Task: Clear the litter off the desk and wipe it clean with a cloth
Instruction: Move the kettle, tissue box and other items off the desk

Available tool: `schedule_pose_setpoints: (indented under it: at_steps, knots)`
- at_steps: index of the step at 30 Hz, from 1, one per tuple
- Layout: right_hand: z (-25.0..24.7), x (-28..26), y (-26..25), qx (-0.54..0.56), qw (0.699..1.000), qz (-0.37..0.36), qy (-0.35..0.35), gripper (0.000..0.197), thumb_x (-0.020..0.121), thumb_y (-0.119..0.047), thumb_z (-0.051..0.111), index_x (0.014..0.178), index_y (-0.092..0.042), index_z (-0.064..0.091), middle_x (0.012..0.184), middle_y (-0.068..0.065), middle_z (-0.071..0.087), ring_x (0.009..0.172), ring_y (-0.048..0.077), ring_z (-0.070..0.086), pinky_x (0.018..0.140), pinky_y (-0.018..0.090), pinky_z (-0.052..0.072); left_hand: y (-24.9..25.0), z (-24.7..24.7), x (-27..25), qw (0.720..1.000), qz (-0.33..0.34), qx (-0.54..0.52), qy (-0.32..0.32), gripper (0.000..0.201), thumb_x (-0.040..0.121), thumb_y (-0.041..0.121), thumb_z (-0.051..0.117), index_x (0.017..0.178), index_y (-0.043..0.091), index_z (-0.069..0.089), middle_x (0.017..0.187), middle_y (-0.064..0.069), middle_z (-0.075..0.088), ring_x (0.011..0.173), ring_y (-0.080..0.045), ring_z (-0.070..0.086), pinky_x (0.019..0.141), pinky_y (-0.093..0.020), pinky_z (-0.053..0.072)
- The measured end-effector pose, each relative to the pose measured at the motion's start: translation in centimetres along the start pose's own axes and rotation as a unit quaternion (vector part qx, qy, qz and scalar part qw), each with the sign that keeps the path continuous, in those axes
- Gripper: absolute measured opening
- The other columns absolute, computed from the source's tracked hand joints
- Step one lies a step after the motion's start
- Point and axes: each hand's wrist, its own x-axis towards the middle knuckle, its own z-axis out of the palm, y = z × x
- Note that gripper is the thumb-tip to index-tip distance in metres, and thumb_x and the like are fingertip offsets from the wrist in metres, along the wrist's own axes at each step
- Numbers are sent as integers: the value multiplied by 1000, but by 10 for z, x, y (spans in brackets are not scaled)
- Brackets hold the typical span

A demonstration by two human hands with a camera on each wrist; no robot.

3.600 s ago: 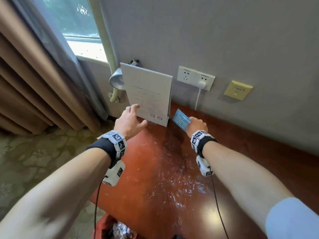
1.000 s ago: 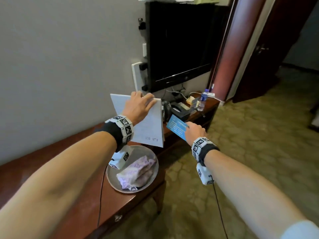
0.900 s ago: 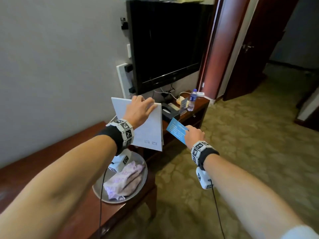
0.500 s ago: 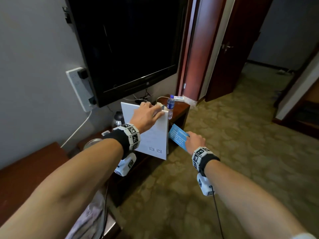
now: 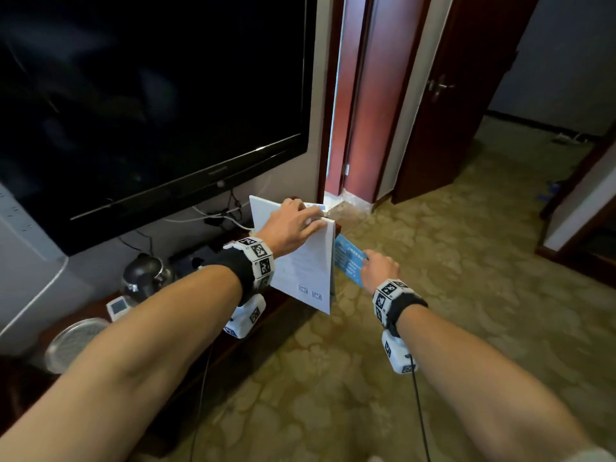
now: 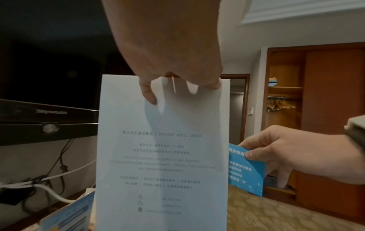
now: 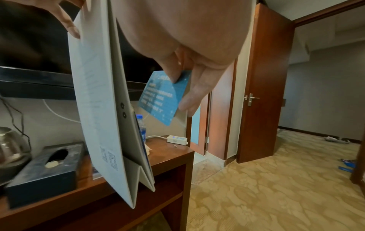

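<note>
My left hand [image 5: 311, 219] grips the top edge of a white folded stand-up sign [image 5: 305, 271], with fingers curled over the edge and the thumb [image 6: 147, 93] on the printed face. The sign [image 7: 102, 109] hangs upright over the right end of a low wooden TV cabinet [image 7: 171, 154]. Just right of it, my right hand [image 5: 368, 261] pinches a small blue card [image 5: 348, 260] between thumb and fingers [image 7: 189, 95]. The card [image 6: 247, 170] is tilted and in the air, close to the sign's right edge. No cloth is in view.
A large dark TV [image 5: 133, 95] hangs on the wall above the cabinet. On the cabinet stand a kettle [image 5: 143, 275], a dark tissue box [image 7: 43, 168], a water bottle [image 7: 142, 129], a white power strip [image 7: 176, 139] and a metal plate [image 5: 73, 341]. Carpet [image 5: 433, 328] and a dark door [image 5: 450, 95] lie to the right.
The view has swung right from the red desk to the TV cabinet. Both hands kept their grips and carried the sign and the blue card along to the cabinet's right end.
</note>
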Motion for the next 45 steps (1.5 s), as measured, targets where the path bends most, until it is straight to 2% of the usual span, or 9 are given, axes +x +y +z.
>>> schedule_pose_setpoints:
  at_steps: [4, 11, 14, 20, 29, 32, 37, 40, 45]
  knots:
    - [-21, 80, 38, -20, 999, -32, -26, 32, 95, -14, 43, 123, -20, 59, 117, 16, 64, 107, 37, 58, 82, 37, 47, 11, 26, 73, 1000, -22, 1, 22, 37, 101, 48, 41, 122, 24, 60, 102, -6, 50, 100, -21, 44, 87, -46, 46]
    - [-45, 200, 71, -12, 998, -50, -43, 35, 93, -14, 45, 123, -23, 60, 115, 14, 65, 105, 35, 60, 82, 37, 48, 10, 48, 181, 998, -49, 11, 30, 38, 101, 48, 43, 121, 22, 62, 105, -8, 51, 104, -23, 46, 88, -43, 45]
    - [-42, 252, 73, -5, 998, -45, -49, 36, 95, -13, 44, 124, -24, 60, 115, 15, 65, 105, 36, 59, 77, 35, 46, -10, 58, 223, 998, -64, 16, 7, 38, 100, 48, 43, 123, 23, 61, 110, -8, 50, 108, -21, 44, 89, -38, 43]
    - [-19, 349, 52, -5, 997, -45, -70, 41, 96, -13, 44, 134, -23, 55, 127, 16, 59, 115, 37, 54, 92, 38, 45, -84, 88, 284, 996, -59, 28, -60, 36, 101, 48, 44, 123, 27, 61, 114, -6, 52, 111, -19, 43, 89, -34, 36]
    - [27, 433, 2, -28, 986, -85, -141, 41, 96, -14, 45, 134, -24, 54, 125, 13, 61, 113, 35, 56, 91, 39, 48, -165, 108, 323, 986, -91, 44, -131, 36, 101, 47, 44, 124, 26, 61, 115, -6, 52, 109, -20, 45, 94, -37, 39]
    - [39, 455, -7, -34, 983, -98, -153, 40, 96, -14, 46, 134, -22, 55, 125, 13, 62, 113, 34, 57, 93, 38, 48, -181, 111, 332, 984, -102, 41, -139, 36, 101, 46, 45, 125, 26, 61, 117, -6, 52, 111, -20, 44, 90, -32, 35]
    - [54, 485, -17, -48, 976, -118, -174, 41, 96, -12, 45, 133, -24, 56, 122, 14, 63, 112, 35, 57, 93, 40, 49, -189, 112, 343, 987, -109, 33, -116, 33, 100, 45, 47, 124, 28, 62, 115, -3, 49, 106, -17, 44, 87, -29, 34]
    - [60, 499, -28, -51, 970, -142, -192, 41, 95, -13, 44, 132, -25, 57, 121, 14, 63, 113, 35, 56, 94, 41, 49, -186, 116, 337, 989, -100, 35, -105, 36, 100, 48, 43, 124, 29, 62, 114, -4, 50, 104, -17, 45, 88, -34, 41]
    - [64, 516, -42, -62, 958, -201, -195, 37, 98, -18, 44, 132, -24, 56, 121, 15, 64, 112, 35, 58, 90, 38, 47, -178, 113, 335, 988, -110, 50, -97, 45, 97, 53, 36, 125, 29, 62, 115, -6, 51, 105, -19, 46, 89, -38, 40]
